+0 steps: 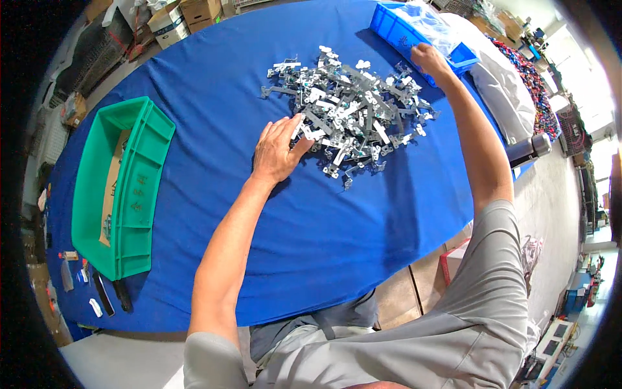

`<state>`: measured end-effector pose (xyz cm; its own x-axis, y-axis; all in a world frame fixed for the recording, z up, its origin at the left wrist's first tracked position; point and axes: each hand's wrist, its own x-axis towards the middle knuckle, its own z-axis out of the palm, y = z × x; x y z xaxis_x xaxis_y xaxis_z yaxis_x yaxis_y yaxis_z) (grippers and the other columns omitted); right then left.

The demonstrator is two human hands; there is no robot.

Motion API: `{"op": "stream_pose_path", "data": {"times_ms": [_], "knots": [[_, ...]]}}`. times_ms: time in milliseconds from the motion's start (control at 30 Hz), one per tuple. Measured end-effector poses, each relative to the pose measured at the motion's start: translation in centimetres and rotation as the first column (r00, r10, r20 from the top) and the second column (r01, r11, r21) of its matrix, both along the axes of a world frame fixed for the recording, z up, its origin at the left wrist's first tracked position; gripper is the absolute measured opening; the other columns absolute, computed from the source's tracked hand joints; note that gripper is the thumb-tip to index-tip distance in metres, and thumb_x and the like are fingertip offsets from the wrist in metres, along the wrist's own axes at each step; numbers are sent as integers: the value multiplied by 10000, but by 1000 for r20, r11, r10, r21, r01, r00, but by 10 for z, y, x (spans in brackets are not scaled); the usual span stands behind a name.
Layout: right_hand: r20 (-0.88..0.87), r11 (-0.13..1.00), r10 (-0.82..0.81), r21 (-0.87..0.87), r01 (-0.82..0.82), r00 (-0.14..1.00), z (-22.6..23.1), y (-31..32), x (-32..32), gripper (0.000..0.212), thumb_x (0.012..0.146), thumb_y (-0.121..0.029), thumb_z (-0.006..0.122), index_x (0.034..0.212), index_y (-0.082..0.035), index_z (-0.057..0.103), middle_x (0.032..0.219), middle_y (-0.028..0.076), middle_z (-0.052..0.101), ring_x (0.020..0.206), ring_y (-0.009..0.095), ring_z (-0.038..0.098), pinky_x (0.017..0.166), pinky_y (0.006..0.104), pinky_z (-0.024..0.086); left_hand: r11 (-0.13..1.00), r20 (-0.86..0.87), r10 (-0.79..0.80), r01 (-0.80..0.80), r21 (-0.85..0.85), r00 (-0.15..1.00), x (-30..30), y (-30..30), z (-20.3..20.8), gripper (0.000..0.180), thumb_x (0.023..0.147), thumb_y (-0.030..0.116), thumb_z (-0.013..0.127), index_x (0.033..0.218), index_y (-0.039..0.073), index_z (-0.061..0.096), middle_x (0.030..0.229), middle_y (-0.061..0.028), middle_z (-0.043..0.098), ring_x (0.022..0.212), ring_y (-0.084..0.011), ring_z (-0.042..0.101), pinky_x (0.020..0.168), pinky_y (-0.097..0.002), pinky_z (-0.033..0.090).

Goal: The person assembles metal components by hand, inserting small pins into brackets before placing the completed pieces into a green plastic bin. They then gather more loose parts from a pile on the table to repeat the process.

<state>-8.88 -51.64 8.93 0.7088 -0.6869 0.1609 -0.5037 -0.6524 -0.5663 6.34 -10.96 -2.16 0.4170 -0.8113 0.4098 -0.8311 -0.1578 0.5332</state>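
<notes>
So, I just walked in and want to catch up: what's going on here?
A person is at a table covered with a blue cloth. Their left hand is spread at the left edge of a pile of small metal parts. Their right hand is curled at the near side of a blue bin with clear plastic in it; I can't tell whether it holds anything. Off to the left stands a green bin with cardboard inside.
</notes>
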Motion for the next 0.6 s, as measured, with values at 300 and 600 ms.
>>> {"op": "stream_pose_path", "data": {"times_ms": [300,600], "knots": [[-23,991,-126,44,127,992,-72,34,-55,363,948,-343,542,1009,3,634,881,174,663,847,290,628,758,420,471,1000,42,-21,21,-7,999,-5,-9,2,641,942,571,491,1362,89,537,1321,-175,585,1270,-347,510,1107,-485,326],[139,967,-95,246,59,986,-41,84,-111,327,960,-339,567,928,-16,610,785,10,565,759,138,486,705,323,414,997,52,-32,36,-76,998,-5,-14,2,720,923,656,448,1300,57,583,1256,-186,621,1218,-346,547,1051,-458,378]]}}
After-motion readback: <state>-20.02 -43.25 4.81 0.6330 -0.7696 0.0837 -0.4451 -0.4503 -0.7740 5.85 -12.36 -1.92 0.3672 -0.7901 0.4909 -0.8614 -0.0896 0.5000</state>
